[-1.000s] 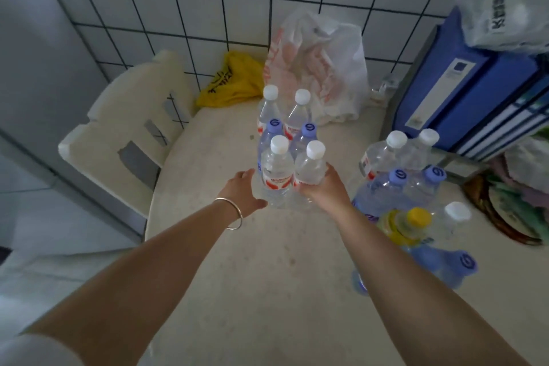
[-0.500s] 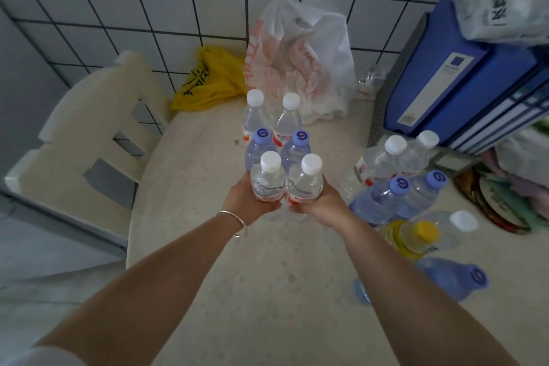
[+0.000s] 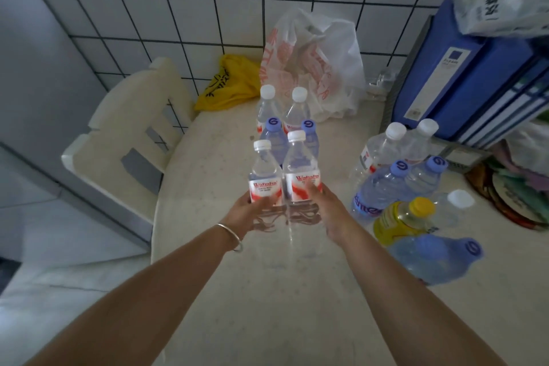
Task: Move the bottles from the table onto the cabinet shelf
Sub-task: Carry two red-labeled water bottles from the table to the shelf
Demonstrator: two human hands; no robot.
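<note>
Left hand (image 3: 249, 211), a bangle (image 3: 230, 236) on its wrist, curls round the lower body of one white-capped water bottle (image 3: 265, 178); right hand (image 3: 328, 211) curls round a second white-capped water bottle (image 3: 301, 171); the two bottles, red-and-white labelled, stand upright side by side and touching, held above the pale worktop (image 3: 237, 291); just behind them stand two blue-capped bottles (image 3: 274, 140) and two further white-capped bottles (image 3: 292, 111) in rows; to the right a second cluster of bottles (image 3: 395, 169), with a yellow-capped bottle (image 3: 401, 220) and a blue bottle lying on its side (image 3: 436, 258); white plastic bag (image 3: 320, 68) and yellow bag (image 3: 230, 83) against the tiled wall; blue binders (image 3: 463, 80) at far right; cream chair (image 3: 130, 134) at left.
</note>
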